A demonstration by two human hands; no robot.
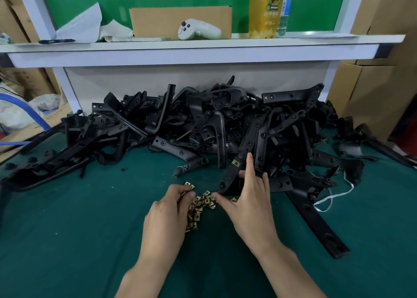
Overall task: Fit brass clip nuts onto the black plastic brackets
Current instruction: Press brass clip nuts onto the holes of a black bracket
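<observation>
- A green-covered table is seen across the whole foreground, with a white shelf set above its far edge.
- A large heap of black plastic brackets is piled along the back of the table, under the shelf.
- On the shelf a cardboard box, a tall yellow bottle and a white controller are kept.
- One bracket is propped at a slant at the front of the heap. The right hand is laid on it with one finger stretched up along it and the thumb reaching out near its lower end. Whether it is actually clamped cannot be told.
- The left hand is curled over the brass clip nuts, and some are gathered under its bent fingers.
- The clip nuts are heaped on the table between the two hands, just in front of the propped bracket.
- A single clip nut is seen seated on the propped bracket, just beside the stretched finger.
</observation>
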